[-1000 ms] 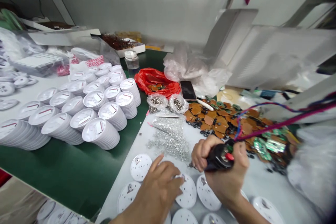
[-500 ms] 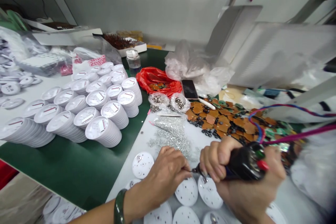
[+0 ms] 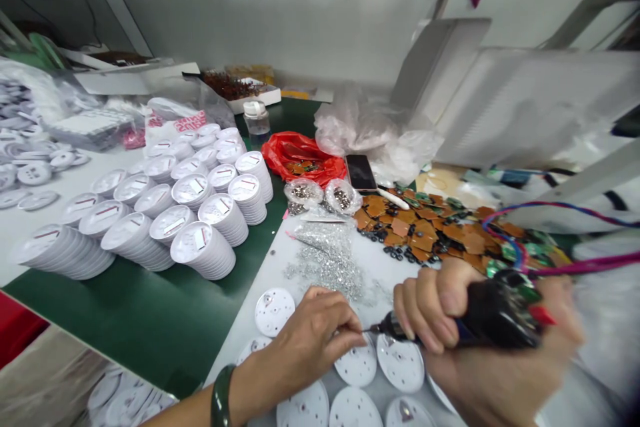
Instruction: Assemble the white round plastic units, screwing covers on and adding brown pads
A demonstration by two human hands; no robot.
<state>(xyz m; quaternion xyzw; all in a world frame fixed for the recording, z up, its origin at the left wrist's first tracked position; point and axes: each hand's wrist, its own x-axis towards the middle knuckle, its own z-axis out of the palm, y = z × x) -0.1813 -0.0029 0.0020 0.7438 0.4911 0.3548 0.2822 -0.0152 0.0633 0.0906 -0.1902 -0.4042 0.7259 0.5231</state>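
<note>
1. My right hand (image 3: 450,310) is wrapped tight round the black body of an electric screwdriver (image 3: 495,313), fingers fully curled over it, with the tool lying almost level and its bit pointing toward my left hand.
2. My left hand (image 3: 315,340) is pinched nearly shut, thumb and fingertips drawn together right at the tip of the bit; whatever sits between them is too small to make out.
3. A dark green bangle (image 3: 220,395) sits on my left wrist.
4. Red, blue and purple wires (image 3: 565,240) run off the back of the screwdriver, away to the right of my right hand.
5. Just below both hands, white round discs (image 3: 400,363) lie flat on the white worktop (image 3: 270,263), side by side; the bit's tip hangs above the gap between two of them.
6. Just beyond my left hand lies a loose heap of small silver screws (image 3: 327,260), and behind that two small clear bags of metal parts (image 3: 320,195).
7. Beyond my right hand is a spread of brown circuit boards (image 3: 420,227) mixed with small black rings.
8. Farther back sit a dark phone (image 3: 360,172), a red plastic bag (image 3: 300,157) and crumpled clear plastic.
9. Well off to the left of my left hand, on the green mat (image 3: 135,310), stand leaning stacks of white round housings (image 3: 200,247).
</note>
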